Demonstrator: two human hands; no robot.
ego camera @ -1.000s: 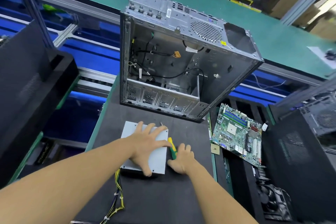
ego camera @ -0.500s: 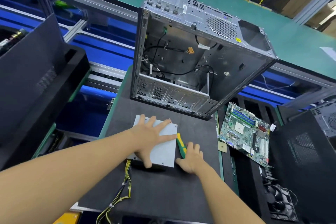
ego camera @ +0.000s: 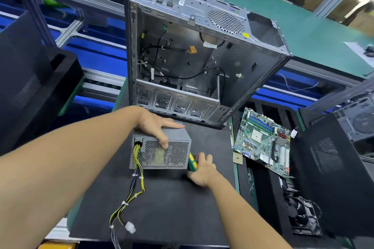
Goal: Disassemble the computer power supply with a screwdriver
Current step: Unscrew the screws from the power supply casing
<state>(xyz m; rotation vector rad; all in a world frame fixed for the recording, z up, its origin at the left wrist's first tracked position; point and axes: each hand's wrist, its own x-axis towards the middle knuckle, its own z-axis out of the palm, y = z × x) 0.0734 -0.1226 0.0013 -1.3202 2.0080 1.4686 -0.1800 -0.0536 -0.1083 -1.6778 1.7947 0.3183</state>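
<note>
**A:** Where has the grey metal power supply box (ego camera: 164,154) got to?

**B:** It is on the black mat (ego camera: 172,208), just in front of the open silver computer case (ego camera: 202,4), close to the case's lower edge but apart from it. Half a second ago it lay flat with its plain lid facing up. Now it is tipped onto a side, so its perforated mesh face is turned away from the case and towards the person.

**A:** And the hands?

**B:** The left hand (ego camera: 155,127) was spread flat on the lid before. Now it clamps the box from above, with the fingers along the edge nearest the case and the thumb hooked down over the mesh. The right hand (ego camera: 202,170) is curled round the green-and-yellow screwdriver handle (ego camera: 192,162), a little farther out from the case than the left hand, and the handle lies against the end of the box. The shaft and tip are hidden, so I cannot tell whether the tip is on a screw.

**A:** What does the turn mean for the job?

**B:** I'd judge it was done to bring another face within reach of the screwdriver. The casing looks closed, so the disassembly has barely begun. The yellow-and-black cable bundle (ego camera: 139,186) leaves the mesh face and trails over the mat away from the case. It could snag if the box is turned again.

**A:** Anything else nearby?

**B:** A green motherboard (ego camera: 263,139) lies beside the case's front right corner.
</note>
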